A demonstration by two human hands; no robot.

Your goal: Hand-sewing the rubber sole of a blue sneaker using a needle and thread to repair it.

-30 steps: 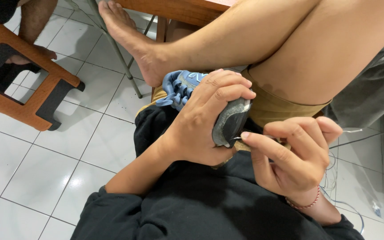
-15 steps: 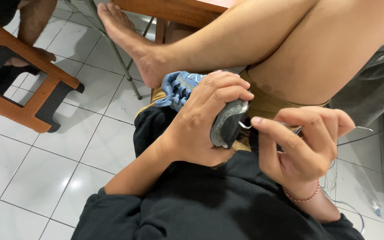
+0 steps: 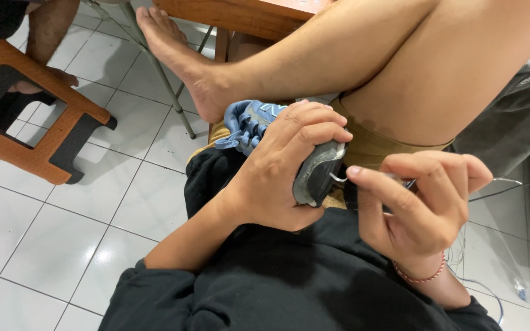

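Gripping a blue laced sneaker with a grey rubber sole (image 3: 314, 175) at the frame's centre, the left hand (image 3: 277, 178) wraps its heel over the lap. Just right of it, the right hand (image 3: 418, 208) pinches a thin metal hooked tool (image 3: 338, 178) against the sole; it has shifted slightly rightward since before. An orange-and-black wooden stool (image 3: 38, 116) sits upper left.

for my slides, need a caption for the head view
Left hand grips a blue shoe while right hand works a metal hook at its sole.
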